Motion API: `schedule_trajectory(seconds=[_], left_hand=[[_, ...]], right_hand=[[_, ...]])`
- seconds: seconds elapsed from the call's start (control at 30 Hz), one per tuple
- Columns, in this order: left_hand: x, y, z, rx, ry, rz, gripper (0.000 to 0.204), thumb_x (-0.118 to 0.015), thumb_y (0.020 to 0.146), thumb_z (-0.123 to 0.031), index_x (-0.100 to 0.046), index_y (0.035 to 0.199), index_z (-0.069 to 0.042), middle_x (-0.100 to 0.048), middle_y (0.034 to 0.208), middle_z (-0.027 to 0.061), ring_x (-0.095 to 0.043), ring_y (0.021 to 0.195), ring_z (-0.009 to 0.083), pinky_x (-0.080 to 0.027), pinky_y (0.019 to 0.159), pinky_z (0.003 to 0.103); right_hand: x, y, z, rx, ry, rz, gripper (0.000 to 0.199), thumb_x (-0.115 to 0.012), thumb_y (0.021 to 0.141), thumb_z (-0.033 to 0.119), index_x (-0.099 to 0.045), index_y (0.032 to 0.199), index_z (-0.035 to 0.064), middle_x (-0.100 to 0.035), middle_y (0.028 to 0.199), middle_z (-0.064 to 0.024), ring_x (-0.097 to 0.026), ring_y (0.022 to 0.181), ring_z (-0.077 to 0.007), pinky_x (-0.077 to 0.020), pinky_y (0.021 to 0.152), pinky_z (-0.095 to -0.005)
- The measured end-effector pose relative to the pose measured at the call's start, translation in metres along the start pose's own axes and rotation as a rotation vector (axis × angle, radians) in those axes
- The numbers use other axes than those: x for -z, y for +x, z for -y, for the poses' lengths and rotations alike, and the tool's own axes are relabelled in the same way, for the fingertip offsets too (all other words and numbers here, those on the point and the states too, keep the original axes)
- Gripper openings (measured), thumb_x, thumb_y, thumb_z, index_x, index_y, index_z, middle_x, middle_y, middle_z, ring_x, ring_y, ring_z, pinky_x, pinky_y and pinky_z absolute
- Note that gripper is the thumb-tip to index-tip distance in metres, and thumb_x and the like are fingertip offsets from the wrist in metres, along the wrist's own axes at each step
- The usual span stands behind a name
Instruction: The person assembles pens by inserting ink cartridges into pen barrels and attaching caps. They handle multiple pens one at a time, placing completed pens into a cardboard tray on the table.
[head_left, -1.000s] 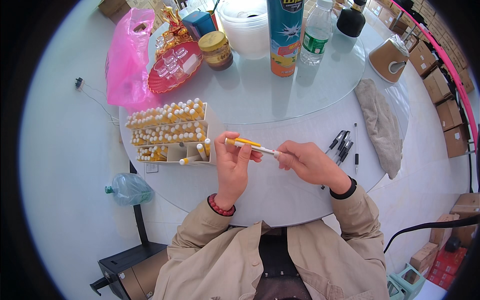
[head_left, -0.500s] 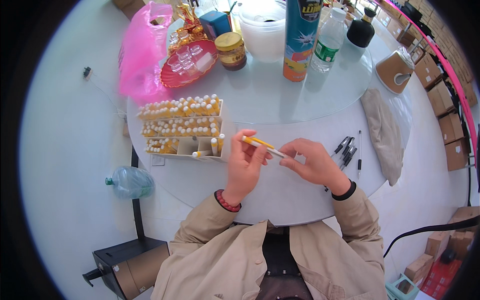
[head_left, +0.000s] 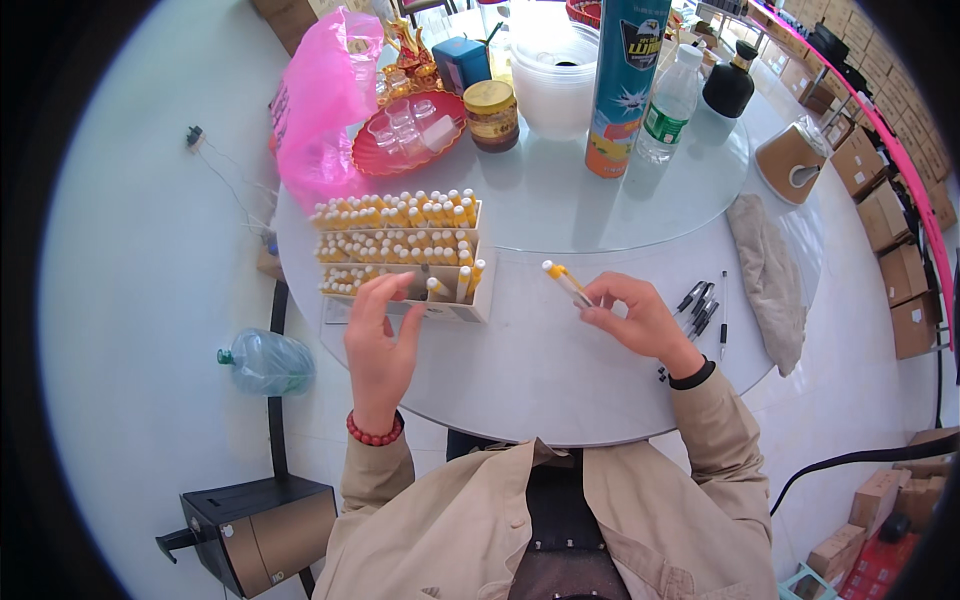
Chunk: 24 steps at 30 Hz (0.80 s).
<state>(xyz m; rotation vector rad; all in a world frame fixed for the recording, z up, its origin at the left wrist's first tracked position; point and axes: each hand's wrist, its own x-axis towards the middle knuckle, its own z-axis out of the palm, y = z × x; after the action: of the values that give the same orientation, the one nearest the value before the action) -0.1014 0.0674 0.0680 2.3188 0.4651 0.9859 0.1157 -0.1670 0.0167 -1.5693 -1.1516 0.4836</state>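
Note:
A yellow pen with a white end (head_left: 562, 278) is pinched between the thumb and fingers of my right hand (head_left: 640, 318), tilted above the table. My left hand (head_left: 382, 335) is in front of a white divided box (head_left: 484, 285), its thumb and fingers apart and nothing visible between them. The fingertips overlap the box's front row and hide part of it. Many yellow pens with white ends (head_left: 395, 243) stand in rows inside the box. A few lean loosely at the right end of the front row.
Black-capped pens (head_left: 700, 310) lie right of my right hand, beside a grey cloth (head_left: 765, 280). Farther back stand a tall spray can (head_left: 625, 95), a water bottle (head_left: 665, 110), a lidded jar (head_left: 492, 120), a red tray (head_left: 375, 160) with small glasses, and a pink plastic bag (head_left: 320, 110).
My left hand has let go of the pen and moved left to the box's front. The right hand now holds the pen alone, a little farther right. The view has shifted slightly.

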Motion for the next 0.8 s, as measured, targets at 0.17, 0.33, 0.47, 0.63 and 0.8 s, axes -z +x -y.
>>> schedule_trajectory(seconds=[0.17,0.33,0.47,0.63,0.8], left_hand=[[-0.003,0.012,0.005,-0.021,0.071,0.075,0.042,-0.069,0.082,0.004,-0.061,0.122,-0.006,-0.062,0.112,0.0100,-0.063,0.090,0.0228,-0.050,0.075,0.033],[-0.008,0.010,0.009,0.019,0.021,0.164,0.040,-0.068,0.083,0.002,-0.059,0.121,-0.005,-0.061,0.108,0.0120,-0.064,0.092,0.0256,-0.051,0.080,0.036],[-0.009,0.011,0.011,0.015,-0.040,0.155,0.034,-0.068,0.084,0.001,-0.059,0.116,-0.004,-0.062,0.104,0.0116,-0.065,0.088,0.0247,-0.051,0.077,0.035],[-0.012,0.013,0.018,-0.012,-0.084,0.113,0.026,-0.068,0.085,0.000,-0.060,0.108,-0.004,-0.063,0.099,0.0104,-0.065,0.084,0.0240,-0.052,0.074,0.035],[-0.017,0.009,0.025,-0.081,-0.035,0.072,0.019,-0.068,0.086,0.000,-0.061,0.103,-0.004,-0.065,0.094,0.0096,-0.065,0.085,0.0246,-0.051,0.073,0.036]], right_hand=[[-0.002,0.004,0.012,-0.101,0.092,0.037,0.010,-0.067,0.091,0.006,-0.065,0.100,0.0027,-0.061,0.098,-0.0018,-0.055,0.083,-0.0091,-0.0465,0.074,-0.0240],[-0.022,0.012,0.038,-0.044,0.204,-0.011,0.019,-0.067,0.094,0.011,-0.060,0.109,0.0027,-0.065,0.094,-0.0033,-0.062,0.083,-0.0101,-0.0518,0.075,-0.0252],[-0.038,0.032,0.055,0.024,0.157,-0.081,0.024,-0.066,0.093,0.009,-0.054,0.112,0.0011,-0.067,0.099,-0.0073,-0.067,0.087,-0.0135,-0.0549,0.078,-0.0279],[-0.062,0.055,0.061,-0.027,0.071,-0.136,0.026,-0.067,0.089,0.006,-0.054,0.110,-0.0005,-0.068,0.098,-0.0108,-0.069,0.085,-0.0186,-0.0565,0.073,-0.0304],[-0.078,0.064,0.064,0.067,-0.032,-0.124,0.028,-0.068,0.086,0.004,-0.055,0.110,-0.0019,-0.067,0.098,-0.0137,-0.070,0.080,-0.0214,-0.0566,0.070,-0.0321]])
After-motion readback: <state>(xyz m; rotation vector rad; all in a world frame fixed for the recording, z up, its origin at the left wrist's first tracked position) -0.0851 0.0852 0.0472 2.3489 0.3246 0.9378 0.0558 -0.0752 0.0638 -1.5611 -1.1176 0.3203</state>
